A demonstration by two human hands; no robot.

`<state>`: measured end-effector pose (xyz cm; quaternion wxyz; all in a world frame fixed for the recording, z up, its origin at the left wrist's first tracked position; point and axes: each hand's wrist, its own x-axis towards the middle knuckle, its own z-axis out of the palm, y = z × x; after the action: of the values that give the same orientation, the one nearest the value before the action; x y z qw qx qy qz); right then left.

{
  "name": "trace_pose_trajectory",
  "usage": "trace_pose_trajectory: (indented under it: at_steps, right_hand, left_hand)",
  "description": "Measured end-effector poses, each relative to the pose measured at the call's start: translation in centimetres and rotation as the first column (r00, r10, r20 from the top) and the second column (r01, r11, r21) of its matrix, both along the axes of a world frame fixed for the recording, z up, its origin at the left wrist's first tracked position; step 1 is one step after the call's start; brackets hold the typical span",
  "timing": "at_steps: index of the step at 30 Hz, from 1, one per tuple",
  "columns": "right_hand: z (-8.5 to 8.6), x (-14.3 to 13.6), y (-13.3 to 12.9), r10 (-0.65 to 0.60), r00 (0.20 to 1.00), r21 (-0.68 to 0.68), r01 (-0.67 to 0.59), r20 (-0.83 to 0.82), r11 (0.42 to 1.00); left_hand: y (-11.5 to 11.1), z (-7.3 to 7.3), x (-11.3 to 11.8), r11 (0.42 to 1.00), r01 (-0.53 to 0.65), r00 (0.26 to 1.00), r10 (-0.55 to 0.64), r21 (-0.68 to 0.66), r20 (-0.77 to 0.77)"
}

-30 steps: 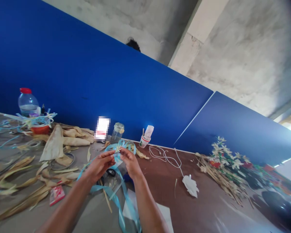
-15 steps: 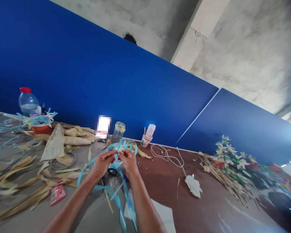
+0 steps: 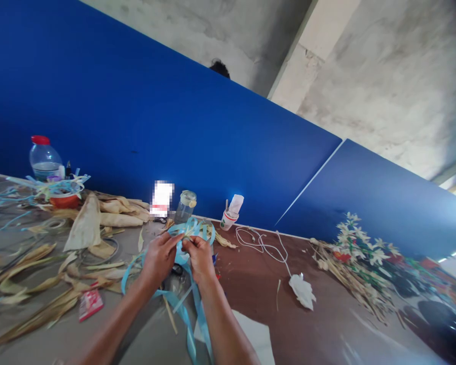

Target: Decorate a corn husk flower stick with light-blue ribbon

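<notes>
In front of the jar, my left hand and right hand hold the blue ribbon in a narrow pinch — should either grip slacken, it could spring apart.

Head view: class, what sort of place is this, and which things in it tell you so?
Probably a craft workspace: dry leaves and blue ribbon are spread over the table, with white flowers at the right.
</notes>
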<state>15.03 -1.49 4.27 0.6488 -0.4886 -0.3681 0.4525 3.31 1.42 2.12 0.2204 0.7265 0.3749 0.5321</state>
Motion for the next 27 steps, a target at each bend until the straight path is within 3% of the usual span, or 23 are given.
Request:
trace_pose_trajectory:
  at_steps: [6, 11, 14, 19, 22, 24, 27]
  right_hand:
    - [-0.4, -1.5, -0.2, -0.054, 0.984, 0.011, 0.056, -0.172, 0.998]
    - [-0.3, -2.1, -0.4, -0.084, 0.937, 0.023, 0.098, -0.339, 0.995]
    - [-0.3, -2.1, -0.4, -0.123, 0.925, 0.021, 0.139, -0.359, 0.990]
    - [-0.7, -1.8, -0.1, -0.183, 0.941, 0.041, 0.202, -0.283, 0.978]
    - [-0.6, -1.4, 0.0, -0.211, 0.953, 0.048, 0.226, -0.217, 0.973]
    - [-0.4, -1.1, -0.1, -0.210, 0.964, 0.054, 0.221, -0.163, 0.974]
    - [0.0, -0.9, -0.3, -0.170, 0.983, 0.056, 0.174, -0.068, 0.983]
  left_hand:
    - [-0.7, -0.6, -0.5, 0.955, -0.096, 0.941, 0.179, 0.282, -0.286]
    - [-1.3, -0.1, -0.5, 0.938, -0.086, 0.919, 0.205, 0.336, -0.336]
    - [-1.5, 0.2, -0.3, 0.947, -0.061, 0.935, 0.165, 0.314, -0.315]
    - [-1.4, 0.6, 0.4, 0.991, -0.003, 0.990, 0.021, 0.131, -0.137]
    - [-1.2, 1.1, 0.8, 0.991, 0.094, 0.989, -0.081, -0.099, 0.126]
    - [-1.2, 1.5, 0.9, 0.941, 0.189, 0.941, -0.093, -0.279, 0.326]
    - [-1.1, 1.9, 0.7, 0.807, 0.350, 0.844, -0.051, -0.476, 0.534]
